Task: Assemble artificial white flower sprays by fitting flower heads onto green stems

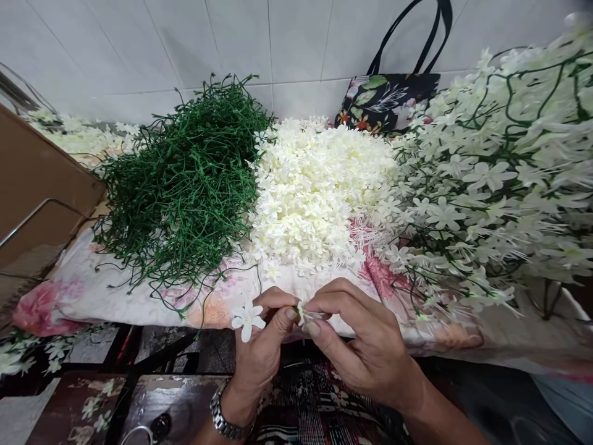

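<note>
At the table's front edge my two hands meet, thumbs and forefingers pinched close together. My left hand [265, 343], with a metal watch at the wrist, is closed on a green artificial stem whose tip shows between the fingers. A white artificial flower [248, 318] hangs beside its knuckles. My right hand [359, 340] pinches a small white blossom [302, 313] against the stem tip. Just beyond lies a heap of loose white blossoms [310, 185]. Left of it is a tangled pile of green stems [185, 179].
Assembled white flower sprays [486, 204] fill the right side. A floral bag [389, 102] with black handles leans on the tiled wall [231, 37]. A cardboard box [44, 185] stands at left. The flowered cloth [152, 306] covers the table, with a brown stool [171, 405] below.
</note>
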